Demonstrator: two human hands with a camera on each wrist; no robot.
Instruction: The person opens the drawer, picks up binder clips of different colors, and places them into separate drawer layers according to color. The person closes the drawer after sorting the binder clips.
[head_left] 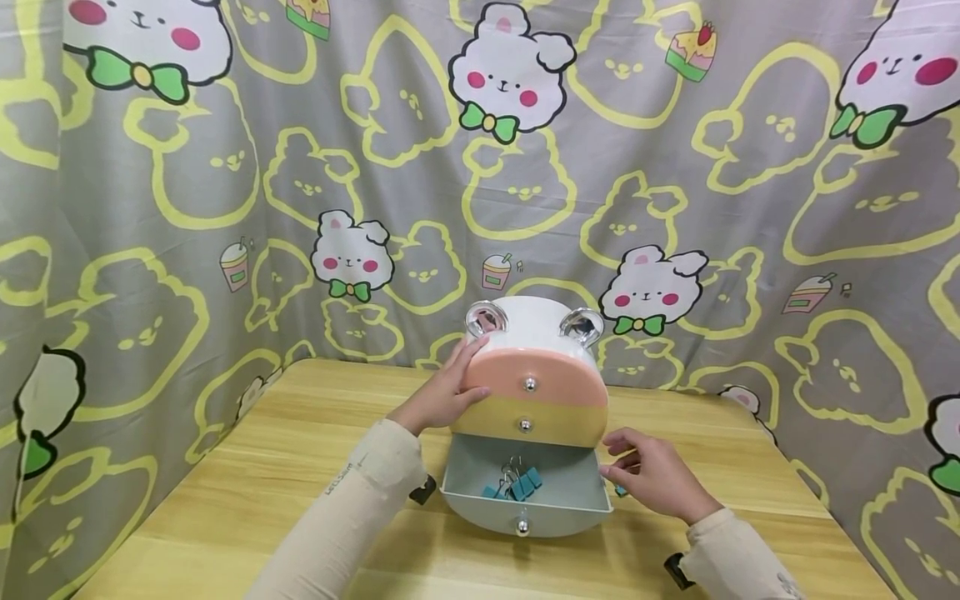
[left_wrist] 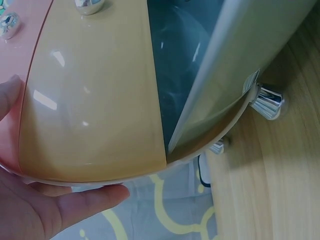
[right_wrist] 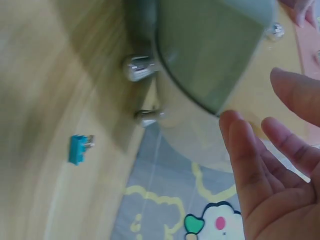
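Note:
A small rounded drawer cabinet [head_left: 528, 408] has a white top, a pink drawer, a yellow drawer and a grey-green bottom drawer [head_left: 487, 517] pulled out. Several teal binder clips [head_left: 527, 483] lie inside that drawer. My left hand [head_left: 442, 396] holds the cabinet's left side, thumb on the pink front and fingers along the shell. Beside the drawer's right edge is my right hand [head_left: 660, 475], fingers loosely bent and holding nothing; its fingertips are close to the drawer corner, contact unclear. Another teal binder clip [right_wrist: 77, 149] lies on the table, partly hidden by the right hand in the head view.
The cabinet stands on silver feet [left_wrist: 268, 102] on a wood-grain table [head_left: 225, 500]. Shiny round ears [head_left: 581, 327] stick up from its top, and each drawer has a silver knob [head_left: 522, 527]. A patterned grey curtain [head_left: 420, 192] hangs behind and at both sides.

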